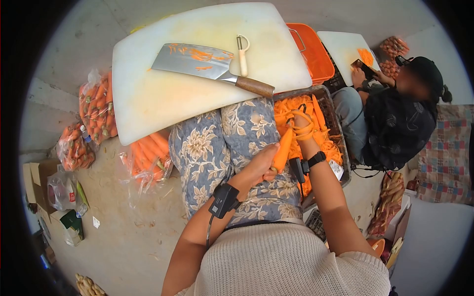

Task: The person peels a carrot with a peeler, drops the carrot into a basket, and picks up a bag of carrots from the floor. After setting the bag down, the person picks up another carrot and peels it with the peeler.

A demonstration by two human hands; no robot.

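My left hand (262, 162) is closed around the lower end of an orange carrot (283, 150), which stands tilted over my lap. Beside its upper part is my right hand (300, 122), with long carrot peel strips draped over the fingers. The fingers look curled, and what they hold is hidden by the peel. Under my right hand lies a dark crate (346, 157) filled with carrot peel (332, 146) and some carrots. On the white cutting board (148, 106) are a wide cleaver (197, 61) with orange scraps on its blade and a white-handled peeler (243, 56).
Bags of carrots (98, 106) stand on the floor at left, with another bag (150, 155) beside my knee. An orange basin (313, 54) is behind the crate. To the right, a seated co-worker (397, 118) holds a dark blade over a second cutting board (340, 44).
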